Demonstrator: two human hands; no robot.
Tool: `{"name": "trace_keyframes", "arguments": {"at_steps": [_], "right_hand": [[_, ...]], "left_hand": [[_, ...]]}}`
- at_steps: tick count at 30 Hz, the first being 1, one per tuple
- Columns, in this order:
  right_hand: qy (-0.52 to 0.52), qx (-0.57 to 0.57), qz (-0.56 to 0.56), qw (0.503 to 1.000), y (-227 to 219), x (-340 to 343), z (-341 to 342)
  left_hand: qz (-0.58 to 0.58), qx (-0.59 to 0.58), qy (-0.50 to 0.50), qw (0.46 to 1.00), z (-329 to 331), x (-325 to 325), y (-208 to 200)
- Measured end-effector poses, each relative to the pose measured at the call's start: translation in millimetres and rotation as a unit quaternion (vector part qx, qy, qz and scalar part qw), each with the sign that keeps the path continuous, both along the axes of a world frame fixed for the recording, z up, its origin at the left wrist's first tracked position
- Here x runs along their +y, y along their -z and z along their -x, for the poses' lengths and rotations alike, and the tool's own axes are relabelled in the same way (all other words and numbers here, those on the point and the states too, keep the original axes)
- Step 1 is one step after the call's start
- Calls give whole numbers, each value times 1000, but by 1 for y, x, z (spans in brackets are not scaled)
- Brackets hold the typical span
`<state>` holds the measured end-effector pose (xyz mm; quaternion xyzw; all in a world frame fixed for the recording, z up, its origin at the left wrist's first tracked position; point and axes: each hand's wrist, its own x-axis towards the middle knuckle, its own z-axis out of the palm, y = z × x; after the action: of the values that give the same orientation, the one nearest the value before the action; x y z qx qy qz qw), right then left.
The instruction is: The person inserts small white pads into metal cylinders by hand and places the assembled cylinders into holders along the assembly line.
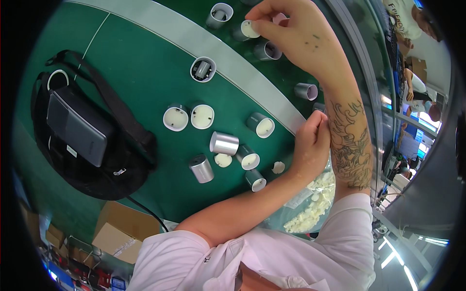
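Observation:
My right hand [296, 29] reaches to the far side of the green table, thumb and forefinger pinched at the edge of a round white cap [249, 29]. That cap sits at the mouth of a silver cylindrical housing [238, 33]. Beside it stand an uncapped housing [219, 16] and another [268, 50] with dark insides. Closer to me, my left hand [311, 143] is closed with its fingers curled, next to my right forearm. What it holds, if anything, is hidden. Left of it lie several silver housings, some capped in white, such as this one [260, 125], and a loose cap [223, 160].
A black bag [97, 179] with a dark power bank [76, 127] on it occupies the table's left. A clear plastic bag of white caps [310, 206] lies under my arms. A grey strip [242, 89] crosses the green surface [141, 53]. An open cardboard box [124, 230] stands at lower left.

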<state>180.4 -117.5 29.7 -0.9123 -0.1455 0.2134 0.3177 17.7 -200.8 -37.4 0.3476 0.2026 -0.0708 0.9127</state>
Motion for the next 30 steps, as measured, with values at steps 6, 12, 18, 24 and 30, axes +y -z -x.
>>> {"name": "trace_keyframes", "arguments": {"at_steps": [6, 12, 18, 24, 30], "right_hand": [[-159, -190, 17, 969, -5, -10, -3], [-218, -255, 54, 940, 6, -3, -5], [-245, -242, 33, 938, 7, 3, -14], [-240, -211, 25, 947, 1, 9, -14], [-249, -210, 34, 945, 2, 14, -17]], "left_hand": [[19, -6, 0, 1000, 0, -4, -3], [34, 4, -21, 999, -3, -4, -3], [50, 13, -9, 999, -3, -3, -2], [37, 1, -19, 999, -2, -4, -4], [48, 3, -18, 999, -3, -3, -7]]}}
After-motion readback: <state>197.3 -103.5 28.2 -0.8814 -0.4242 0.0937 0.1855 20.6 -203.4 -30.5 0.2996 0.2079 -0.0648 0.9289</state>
